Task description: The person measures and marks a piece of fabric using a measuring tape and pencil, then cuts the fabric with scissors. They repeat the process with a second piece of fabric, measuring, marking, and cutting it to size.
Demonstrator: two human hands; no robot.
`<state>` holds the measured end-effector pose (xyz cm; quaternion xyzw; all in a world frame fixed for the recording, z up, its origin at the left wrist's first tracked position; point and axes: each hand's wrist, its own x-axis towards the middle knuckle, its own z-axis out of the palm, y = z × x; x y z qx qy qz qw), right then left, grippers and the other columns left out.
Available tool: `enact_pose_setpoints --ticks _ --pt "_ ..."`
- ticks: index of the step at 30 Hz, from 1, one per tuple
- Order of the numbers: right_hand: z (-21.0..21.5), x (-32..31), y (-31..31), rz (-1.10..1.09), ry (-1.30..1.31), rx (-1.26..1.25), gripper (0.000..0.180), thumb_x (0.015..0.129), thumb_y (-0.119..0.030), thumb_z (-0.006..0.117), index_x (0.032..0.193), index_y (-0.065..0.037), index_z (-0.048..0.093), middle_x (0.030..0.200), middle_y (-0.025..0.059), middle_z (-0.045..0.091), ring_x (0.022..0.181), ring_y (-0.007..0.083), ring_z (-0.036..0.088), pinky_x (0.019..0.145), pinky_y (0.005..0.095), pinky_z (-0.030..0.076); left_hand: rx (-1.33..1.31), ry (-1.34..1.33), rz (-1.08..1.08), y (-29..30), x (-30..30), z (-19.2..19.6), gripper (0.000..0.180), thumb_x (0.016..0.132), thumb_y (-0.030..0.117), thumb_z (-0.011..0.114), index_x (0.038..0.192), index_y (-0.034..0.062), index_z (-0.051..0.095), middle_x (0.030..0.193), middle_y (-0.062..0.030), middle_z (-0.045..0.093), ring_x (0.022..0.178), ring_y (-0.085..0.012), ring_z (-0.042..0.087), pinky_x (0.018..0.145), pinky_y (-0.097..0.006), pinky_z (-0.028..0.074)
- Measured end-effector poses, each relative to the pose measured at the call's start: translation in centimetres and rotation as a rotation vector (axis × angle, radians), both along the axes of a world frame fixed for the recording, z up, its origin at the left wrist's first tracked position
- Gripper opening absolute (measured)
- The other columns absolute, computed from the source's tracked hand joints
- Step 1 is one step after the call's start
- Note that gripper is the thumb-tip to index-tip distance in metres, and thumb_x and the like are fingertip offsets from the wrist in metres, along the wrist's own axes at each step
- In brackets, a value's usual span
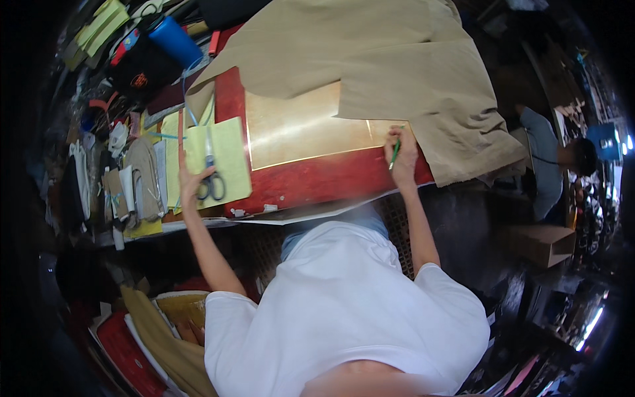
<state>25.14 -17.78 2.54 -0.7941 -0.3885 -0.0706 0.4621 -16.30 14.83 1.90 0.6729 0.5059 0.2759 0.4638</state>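
My right hand [403, 159] is closed around a green pencil [395, 153], at the right end of a shiny gold-toned sheet [297, 126]. That sheet lies on a red board [297, 184], partly covered by a large tan cloth [370, 59]. My left hand [192, 184] is at the left, thumb and fingers apart. Its thumb reaches toward the dark handles of a pair of scissors [210, 185] lying on yellow paper [231, 155]. Its fingers are by the lower end of a narrow reddish-brown strip [181, 135]; whether they grip it is unclear.
Folded cloth pieces [142, 169] and scraps crowd the table's left side. A blue cylindrical container [173, 40] stands at the far left beside a black bag [135, 73]. Another person [546, 152] is at the right, near a cardboard box [542, 243]. Fabric rolls [155, 331] lie lower left.
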Motion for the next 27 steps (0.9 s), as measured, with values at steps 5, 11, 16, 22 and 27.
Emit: enact_pose_setpoints --ticks 5,11,16,22,27 --pt "0.6 4.7 -4.1 -0.136 -0.218 -0.131 0.022 0.08 -0.003 0.063 0.102 -0.004 0.058 0.1 0.0159 0.06 0.097 0.0363 0.057 0.085 0.0451 0.046 -0.103 0.154 0.061 5.3 -4.8 0.1 0.117 0.056 -0.001 0.089 0.152 0.0032 0.022 0.135 -0.0167 0.053 0.112 -0.0254 0.06 0.092 -0.035 0.051" --pt "-0.8 4.7 -2.8 -0.206 -0.347 -0.212 0.013 0.083 -0.006 0.064 0.095 -0.004 0.058 0.097 0.0138 0.059 0.096 0.0337 0.056 0.085 0.0442 0.046 0.486 1.12 0.211 4.7 -2.7 -1.2 0.101 0.066 0.022 0.085 0.148 0.0031 0.029 0.14 -0.0223 0.048 0.131 -0.0354 0.044 0.109 -0.048 0.034" --pt "-0.8 4.7 -3.2 -0.187 -0.342 -0.21 0.01 0.085 -0.008 0.063 0.093 -0.004 0.059 0.097 0.0133 0.059 0.097 0.0328 0.055 0.085 0.044 0.046 0.551 0.21 -0.089 -2.8 8.4 -1.3 0.056 0.087 0.018 0.067 0.135 -0.004 0.048 0.139 -0.0243 0.049 0.131 -0.0383 0.044 0.112 -0.043 0.032" --pt "1.2 3.7 -3.0 -0.196 -0.172 -0.263 0.012 0.093 -0.015 0.061 0.096 -0.004 0.059 0.097 0.0125 0.064 0.095 0.0316 0.06 0.09 0.042 0.047 0.782 0.326 -0.315 -14.2 17.8 -1.4 0.041 0.094 0.023 0.059 0.129 0.0012 0.056 0.14 -0.0191 0.048 0.132 -0.0353 0.042 0.112 -0.045 0.032" --pt "14.1 1.1 -0.9 0.35 0.524 0.628 0.021 0.099 -0.027 0.056 0.101 -0.006 0.059 0.108 0.0161 0.067 0.105 0.0316 0.065 0.1 0.0469 0.048 0.74 0.227 -0.312 -14.3 17.4 -1.8 0.038 0.094 0.022 0.059 0.126 0.0023 0.058 0.138 -0.0159 0.051 0.129 -0.0346 0.046 0.109 -0.044 0.035"
